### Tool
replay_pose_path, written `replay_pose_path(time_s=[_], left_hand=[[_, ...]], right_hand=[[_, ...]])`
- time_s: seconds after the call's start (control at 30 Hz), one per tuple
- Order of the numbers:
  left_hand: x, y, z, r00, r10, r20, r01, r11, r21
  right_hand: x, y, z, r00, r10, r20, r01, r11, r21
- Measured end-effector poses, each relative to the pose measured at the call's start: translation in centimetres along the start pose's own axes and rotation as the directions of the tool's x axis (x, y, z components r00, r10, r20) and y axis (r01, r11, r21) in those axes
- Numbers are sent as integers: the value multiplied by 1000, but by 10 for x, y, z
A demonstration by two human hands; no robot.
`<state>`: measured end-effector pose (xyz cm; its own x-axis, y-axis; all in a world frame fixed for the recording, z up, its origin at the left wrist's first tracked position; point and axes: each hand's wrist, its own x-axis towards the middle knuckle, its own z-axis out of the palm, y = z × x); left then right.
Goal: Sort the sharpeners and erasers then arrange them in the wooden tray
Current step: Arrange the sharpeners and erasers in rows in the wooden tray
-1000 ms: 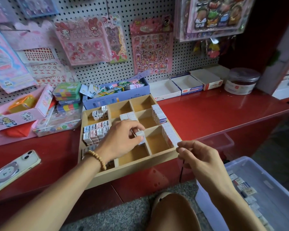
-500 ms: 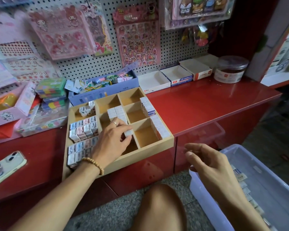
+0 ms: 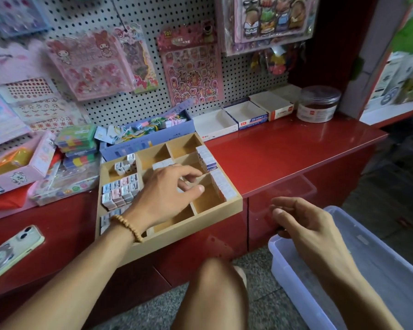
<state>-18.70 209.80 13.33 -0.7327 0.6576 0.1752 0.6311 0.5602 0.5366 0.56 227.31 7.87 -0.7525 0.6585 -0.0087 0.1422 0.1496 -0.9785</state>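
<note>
The wooden tray point(image 3: 177, 236) sits on the red counter, divided into several compartments. Small patterned blocks point(image 3: 121, 190) fill its left compartments. White erasers stand in rows along its right side point(image 3: 222, 184) and in a middle compartment point(image 3: 162, 164). My left hand point(image 3: 165, 194) reaches into the tray's middle. Its thumb and fingers pinch a small white eraser point(image 3: 182, 186) that is mostly hidden. My right hand point(image 3: 303, 225) hovers above the near corner of the clear plastic bin point(image 3: 293, 272), fingers loosely curled and holding nothing.
A phone point(image 3: 12, 248) lies on the counter at the left. Behind the tray stand a purple box point(image 3: 150, 144), white cartons point(image 3: 215, 126) and a clear jar point(image 3: 317, 103). Sticker packs hang on the pegboard. My knee point(image 3: 215, 296) is below the counter.
My right hand left the tray's front right corner and dropped toward the plastic bin. My left hand stayed in the tray's middle with the eraser, shifting slightly.
</note>
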Motion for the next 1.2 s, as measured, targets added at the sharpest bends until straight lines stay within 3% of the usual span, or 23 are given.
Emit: replay_pose_path(time_s=[0.23, 0.3, 0.53, 0.7, 0.83, 0.97, 1.07, 1.2], left_hand=[[-24, 80, 63, 943, 198, 268, -126, 956, -264], [-29, 85, 87, 930, 226, 289, -137, 945, -297], [-46, 125, 207, 861, 208, 464, 21, 897, -441], [-57, 123, 307, 790, 158, 592, 67, 938, -340], [-57, 106, 375, 706, 172, 687, -88, 984, -156], [-50, 78, 415, 639, 150, 754, -227, 974, -1], [-42, 66, 428, 653, 174, 737, -345, 935, 84], [-26, 61, 440, 708, 174, 685, -321, 943, 92]], right_hand=[[-10, 4, -55, 984, -4, -180, 8, 1000, 24], [-11, 7, -67, 974, -10, -225, 13, 1000, 12], [-39, 74, -125, 892, 153, -426, -168, 986, 4], [-58, 161, -141, 767, 387, -512, -419, 906, 57], [-62, 231, -144, 640, 570, -515, -593, 793, 140], [-42, 294, -133, 538, 688, -487, -669, 700, 249], [-14, 335, -119, 484, 731, -480, -690, 657, 304], [23, 376, -105, 456, 755, -472, -691, 634, 346]])
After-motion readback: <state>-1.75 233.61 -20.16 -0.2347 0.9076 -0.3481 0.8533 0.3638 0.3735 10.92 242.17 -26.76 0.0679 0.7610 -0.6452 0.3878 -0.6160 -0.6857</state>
